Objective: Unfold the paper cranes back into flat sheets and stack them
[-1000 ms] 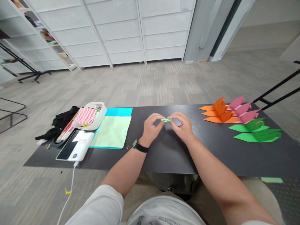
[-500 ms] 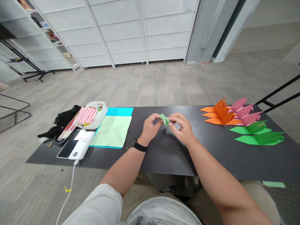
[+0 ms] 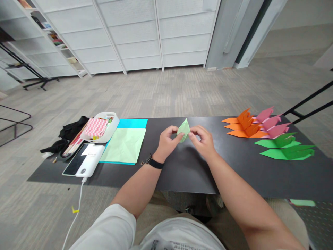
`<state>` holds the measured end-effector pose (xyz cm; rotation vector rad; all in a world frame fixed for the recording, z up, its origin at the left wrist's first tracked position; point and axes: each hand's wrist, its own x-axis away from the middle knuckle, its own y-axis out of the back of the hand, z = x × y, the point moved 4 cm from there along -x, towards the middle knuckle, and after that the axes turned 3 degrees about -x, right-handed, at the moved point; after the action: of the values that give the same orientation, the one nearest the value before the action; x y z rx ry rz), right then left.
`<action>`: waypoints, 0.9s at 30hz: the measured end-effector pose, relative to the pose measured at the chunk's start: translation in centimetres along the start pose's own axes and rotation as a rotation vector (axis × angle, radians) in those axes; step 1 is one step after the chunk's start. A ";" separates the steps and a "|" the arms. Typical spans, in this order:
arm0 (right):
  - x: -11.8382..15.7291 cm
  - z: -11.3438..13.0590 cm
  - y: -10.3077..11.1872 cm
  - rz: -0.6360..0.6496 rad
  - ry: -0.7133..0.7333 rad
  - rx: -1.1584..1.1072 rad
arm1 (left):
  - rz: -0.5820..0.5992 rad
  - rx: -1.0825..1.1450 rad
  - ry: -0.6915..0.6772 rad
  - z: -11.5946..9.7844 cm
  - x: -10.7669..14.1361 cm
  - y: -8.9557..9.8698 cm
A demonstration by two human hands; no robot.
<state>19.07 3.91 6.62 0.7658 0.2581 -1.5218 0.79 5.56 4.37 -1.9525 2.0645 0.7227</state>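
Note:
A small folded piece of light green paper [image 3: 184, 129] is held up above the dark table, its pointed tip upward. My left hand [image 3: 168, 140] pinches its left side between thumb and fingers; a black watch is on that wrist. On the other side, my right hand [image 3: 202, 139] has thumb and fingertips closed at the paper's right edge. To the left lies a flat, creased light green sheet [image 3: 126, 144] on top of blue paper [image 3: 133, 123].
Orange folded paper birds [image 3: 243, 126], pink ones [image 3: 275, 126] and green ones [image 3: 288, 152] stand at the right of the table [image 3: 182, 177]. At the left are a white container [image 3: 114, 126], a phone [image 3: 75, 163], a white power bank [image 3: 91, 165] with a cable, and black cloth [image 3: 70, 133].
The folded green paper has turned from a twisted, edge-on look to a flat face with its point up. My hands have barely moved, both staying at the paper.

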 end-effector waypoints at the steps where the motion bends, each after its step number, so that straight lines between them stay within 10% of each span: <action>1: 0.0 0.1 -0.1 0.015 0.004 -0.006 | -0.017 -0.034 -0.025 -0.3 0.0 0.1; 27: 0.4 0.7 -0.4 -0.054 0.157 0.044 | -0.169 -0.321 -0.444 -3.3 0.9 0.7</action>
<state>18.56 3.26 6.77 0.9210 0.3653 -1.5241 0.60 3.21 6.93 -1.8665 1.5765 1.3711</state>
